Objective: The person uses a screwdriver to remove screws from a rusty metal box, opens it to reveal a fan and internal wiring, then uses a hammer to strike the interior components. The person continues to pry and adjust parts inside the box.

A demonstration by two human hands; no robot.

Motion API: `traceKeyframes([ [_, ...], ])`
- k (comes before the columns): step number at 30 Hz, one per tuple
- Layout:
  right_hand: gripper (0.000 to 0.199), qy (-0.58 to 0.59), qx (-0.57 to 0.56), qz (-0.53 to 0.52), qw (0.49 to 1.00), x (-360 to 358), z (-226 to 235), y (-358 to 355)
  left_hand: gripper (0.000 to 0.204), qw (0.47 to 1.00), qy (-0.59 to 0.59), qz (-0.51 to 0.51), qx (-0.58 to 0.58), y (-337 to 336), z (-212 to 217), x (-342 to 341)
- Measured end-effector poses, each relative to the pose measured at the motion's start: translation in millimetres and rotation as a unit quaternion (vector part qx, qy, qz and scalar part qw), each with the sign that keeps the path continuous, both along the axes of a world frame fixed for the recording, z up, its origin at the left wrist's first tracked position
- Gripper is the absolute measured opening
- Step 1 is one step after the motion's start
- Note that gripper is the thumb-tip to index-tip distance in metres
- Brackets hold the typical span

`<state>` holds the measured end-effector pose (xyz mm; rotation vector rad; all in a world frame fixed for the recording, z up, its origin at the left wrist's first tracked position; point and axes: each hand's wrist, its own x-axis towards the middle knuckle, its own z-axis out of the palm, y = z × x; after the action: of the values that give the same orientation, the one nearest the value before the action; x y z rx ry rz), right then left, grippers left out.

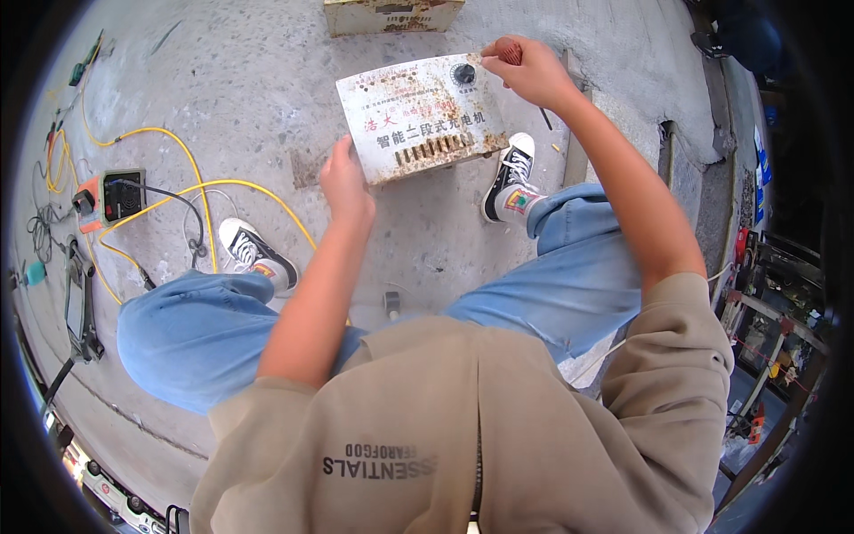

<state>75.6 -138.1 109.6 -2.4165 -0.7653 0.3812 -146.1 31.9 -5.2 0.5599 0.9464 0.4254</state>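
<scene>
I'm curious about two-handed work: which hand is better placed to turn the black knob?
Probably the right hand: it's near the black knob at the upper right of the box, though holding a red handle. The left hand is farther off, at the box's left edge.

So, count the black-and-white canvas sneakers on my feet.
2: the left sneaker, beside the yellow cable; the right sneaker, by the lower right corner of the rust-spotted white metal panel in your left hand.

Workshop; concrete floor (253, 102); yellow cable (204, 186)
</scene>
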Motion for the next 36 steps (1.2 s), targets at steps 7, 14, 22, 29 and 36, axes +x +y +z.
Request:
traceKeyframes([
  [7,0.027,-0.102,0.116,0.003,0.988,-41.9,89.5,17.1,0.033,0.994,-0.004,-0.074,-0.084,32.2,-14.6,13.2],
  [14,0.023,0.131,0.144,0.048,0.980,-61.7,105.4,64.9,0.031,0.992,0.059,-0.099,0.052,49.7,-5.6,30.2],
  [22,0.023,0.189,0.096,0.049,0.976,-55.2,94.1,106.2,0.037,0.995,-0.034,-0.097,0.008,62.1,-7.6,50.5],
  [29,0.022,0.191,0.063,0.045,0.979,-52.4,78.7,119.1,0.036,0.987,-0.101,-0.121,-0.041,52.7,-3.7,62.3],
  [36,0.022,0.207,0.064,0.037,0.976,-49.3,71.2,119.6,0.037,0.986,-0.097,-0.128,-0.049,49.4,-3.6,62.7],
])
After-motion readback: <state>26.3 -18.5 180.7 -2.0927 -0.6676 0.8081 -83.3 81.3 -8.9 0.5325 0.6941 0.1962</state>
